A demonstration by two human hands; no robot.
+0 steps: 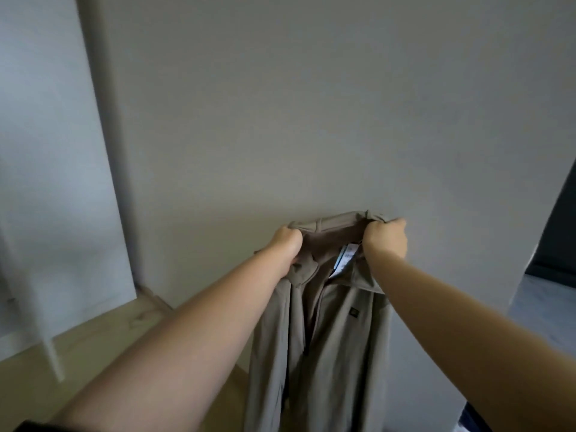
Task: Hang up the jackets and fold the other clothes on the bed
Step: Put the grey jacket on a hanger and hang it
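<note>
While both fists are clenched like that, what do they hold? (Checker)

Item one: jacket (pixel 327 338). Left hand (pixel 285 247) and right hand (pixel 386 238) each bunch one end of its collar (pixel 336 224), fingers curled tight into the cloth. It hangs straight down below them, in front of the wall (pixel 280 120). (Keeper)

Material, shape? (Checker)

Thin, smooth woven cloth, sand-coloured, in soft folds. Front open along a zip (pixel 316 307). White label (pixel 344 257) between the fists; small dark badge (pixel 354 312) below the right one. Wall behind: flat, matt, grey. Floor (pixel 109 338), down to the left: pale wood grain. (Keeper)

Risks? (Checker)

No hook or hanger shows, so one hand would likely have to let go to fetch one. Slick cloth could then slide, and the open front would let it hang lopsided. Bunched collar may crease. Hem is out of view; it might drag. (Keeper)
</note>
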